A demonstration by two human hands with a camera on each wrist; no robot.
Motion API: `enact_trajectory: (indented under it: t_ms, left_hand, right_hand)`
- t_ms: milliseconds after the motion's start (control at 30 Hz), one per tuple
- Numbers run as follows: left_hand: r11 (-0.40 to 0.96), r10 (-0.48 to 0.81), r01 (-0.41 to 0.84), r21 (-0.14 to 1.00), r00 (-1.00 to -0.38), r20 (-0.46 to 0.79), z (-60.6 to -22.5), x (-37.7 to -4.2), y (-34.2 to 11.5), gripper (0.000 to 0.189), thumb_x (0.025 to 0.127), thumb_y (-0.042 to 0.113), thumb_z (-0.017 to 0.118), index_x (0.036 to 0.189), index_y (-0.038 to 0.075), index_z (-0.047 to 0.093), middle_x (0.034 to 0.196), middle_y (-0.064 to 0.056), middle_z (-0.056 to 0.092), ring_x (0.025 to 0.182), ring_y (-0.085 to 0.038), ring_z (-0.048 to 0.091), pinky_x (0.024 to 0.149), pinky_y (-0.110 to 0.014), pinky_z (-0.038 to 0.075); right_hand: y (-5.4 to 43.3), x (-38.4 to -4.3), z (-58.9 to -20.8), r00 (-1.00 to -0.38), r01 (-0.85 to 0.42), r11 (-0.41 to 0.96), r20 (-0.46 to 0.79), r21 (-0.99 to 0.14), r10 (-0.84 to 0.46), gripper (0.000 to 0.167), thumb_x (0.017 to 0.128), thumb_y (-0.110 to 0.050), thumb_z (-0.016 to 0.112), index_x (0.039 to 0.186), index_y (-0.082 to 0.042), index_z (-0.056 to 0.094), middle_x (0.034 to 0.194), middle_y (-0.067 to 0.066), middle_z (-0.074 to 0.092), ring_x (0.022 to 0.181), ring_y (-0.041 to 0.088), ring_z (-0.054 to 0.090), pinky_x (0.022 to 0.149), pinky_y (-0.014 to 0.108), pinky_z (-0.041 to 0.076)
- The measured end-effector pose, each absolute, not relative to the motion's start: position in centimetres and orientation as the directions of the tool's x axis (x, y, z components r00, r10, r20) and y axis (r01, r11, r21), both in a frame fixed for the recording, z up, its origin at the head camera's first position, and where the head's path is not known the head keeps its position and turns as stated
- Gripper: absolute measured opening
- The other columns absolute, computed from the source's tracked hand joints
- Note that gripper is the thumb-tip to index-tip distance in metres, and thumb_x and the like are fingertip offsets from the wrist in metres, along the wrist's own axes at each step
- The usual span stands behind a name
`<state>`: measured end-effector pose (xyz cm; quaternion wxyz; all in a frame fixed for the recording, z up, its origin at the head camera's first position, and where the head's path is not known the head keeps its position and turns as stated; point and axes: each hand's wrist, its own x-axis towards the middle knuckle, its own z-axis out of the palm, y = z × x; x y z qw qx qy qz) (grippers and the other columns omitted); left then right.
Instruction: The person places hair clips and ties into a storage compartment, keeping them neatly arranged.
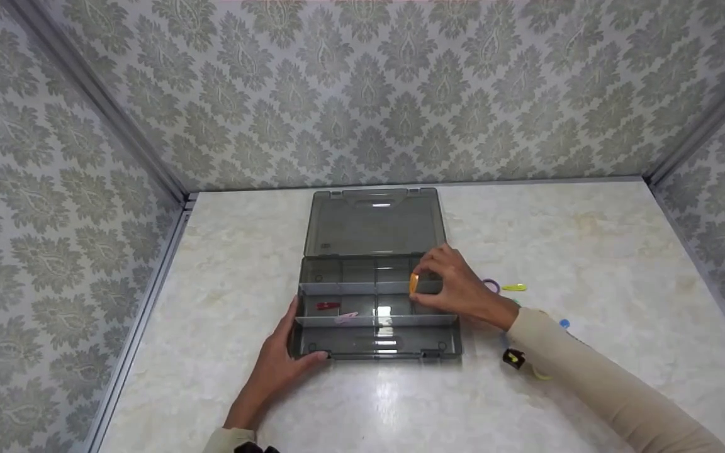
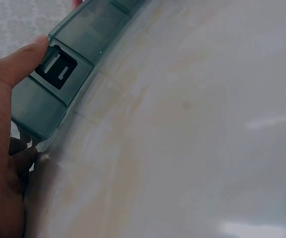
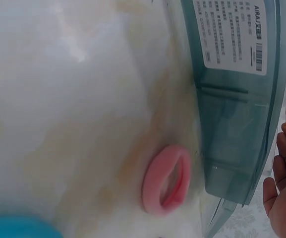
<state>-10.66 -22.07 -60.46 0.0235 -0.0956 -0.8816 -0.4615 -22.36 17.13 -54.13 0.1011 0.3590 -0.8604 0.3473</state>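
Left hand (image 1: 276,360) grips box edge (image 1: 362,357); right hand (image 1: 459,283) pinches orange piece (image 1: 413,284).

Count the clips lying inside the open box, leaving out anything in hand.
2: a red clip in the middle row, left, and a pink clip by the front divider. The right hand may hide more.

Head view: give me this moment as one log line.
left hand grips box | right hand pinches orange item over box | lid open | red clip, pink clip inside
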Motion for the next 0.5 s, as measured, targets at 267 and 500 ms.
enact_trajectory:
  t_ms: [267,500]
  left_hand:
    - [0.564,0.144,0.183,0.805,-0.982,0.122,-60.6,-10.6,-22.2,0.119,0.089,0.042,0.094,0.178,0.014,0.02,0.179,-0.018,0.029,0.163,-0.044,0.033,0.128,-0.065,0.034]
    - [0.549,0.13,0.146,0.823,-0.987,0.089,-60.3,-10.6,-22.1,0.12,0.089,0.044,0.094,0.178,0.015,0.02,0.18,-0.016,0.028,0.164,-0.042,0.031,0.129,-0.064,0.033]
  right_hand:
    - [15.6,-22.2,-54.1,-0.72,-0.686,0.518,0.374,-0.51,-0.585,0.039,0.084,-0.027,0.099,0.112,-0.007,0.08,0.116,0.008,0.067,0.112,0.029,0.057,0.102,0.058,0.048]
    - [14.4,-22.4,-54.1,-0.656,-0.742,0.464,0.385,-0.484,-0.649,0.039,0.087,-0.029,0.098,0.114,-0.008,0.079,0.119,0.007,0.066,0.112,0.027,0.056,0.099,0.057,0.048]
